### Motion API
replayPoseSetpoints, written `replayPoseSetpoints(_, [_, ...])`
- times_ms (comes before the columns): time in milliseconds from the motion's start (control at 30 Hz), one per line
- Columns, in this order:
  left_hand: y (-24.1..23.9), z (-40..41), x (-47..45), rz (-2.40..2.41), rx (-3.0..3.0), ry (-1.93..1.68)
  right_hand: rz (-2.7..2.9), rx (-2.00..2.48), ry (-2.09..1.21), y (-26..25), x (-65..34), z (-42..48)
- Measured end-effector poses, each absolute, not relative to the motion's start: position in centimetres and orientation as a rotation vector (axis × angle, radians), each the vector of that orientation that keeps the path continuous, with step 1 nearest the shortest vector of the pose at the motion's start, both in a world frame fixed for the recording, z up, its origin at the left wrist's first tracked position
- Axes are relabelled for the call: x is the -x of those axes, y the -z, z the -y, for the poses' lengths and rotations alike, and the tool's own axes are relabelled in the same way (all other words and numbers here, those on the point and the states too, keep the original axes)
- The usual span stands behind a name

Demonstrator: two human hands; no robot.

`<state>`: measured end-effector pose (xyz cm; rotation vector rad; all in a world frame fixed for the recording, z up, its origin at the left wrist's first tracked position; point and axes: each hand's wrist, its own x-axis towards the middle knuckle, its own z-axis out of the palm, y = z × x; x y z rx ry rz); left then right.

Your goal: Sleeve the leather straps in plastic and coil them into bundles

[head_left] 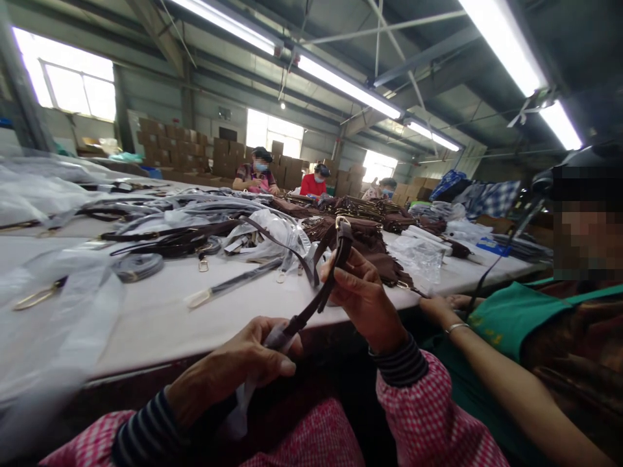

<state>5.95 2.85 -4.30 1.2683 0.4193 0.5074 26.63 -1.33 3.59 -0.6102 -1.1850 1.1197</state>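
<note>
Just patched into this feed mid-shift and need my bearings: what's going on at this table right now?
A person in pink checked sleeves holds a dark brown strap with both hands. The right hand grips its upper part near the gold buckle; the left hand pinches the lower end, where a clear plastic sleeve hangs. More straps and plastic bags lie across the white table. A co-worker in green sits at the right, and others work at the far end.

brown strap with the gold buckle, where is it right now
In the head view the brown strap is centre frame, held between the left hand and right hand, just before the white table edge.
</note>
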Motion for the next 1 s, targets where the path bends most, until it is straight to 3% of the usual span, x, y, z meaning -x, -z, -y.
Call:
replayPoseSetpoints(167, [5.0, -3.3, -6.2, -0.396, -1.328, -0.439, 1.331, 0.619, -1.189, -2.9, -25.8, 1.0])
replayPoseSetpoints(433, [5.1, -3.6, -6.8, -0.522, -1.435, -0.642, 1.272, 0.742, -1.015, -1.7, -24.6, 0.6])
replayPoseSetpoints(733, [4.0, -2.8, -7.4, -0.498, -1.470, -0.591, 1.298, 0.753, -0.952, -1.3, -24.3, 1.8])
replayPoseSetpoints(1000, [3.1, -2.6, -6.3, -0.463, -1.520, -0.543, 1.292, 0.627, -1.161, -2.1, -25.6, 2.9])
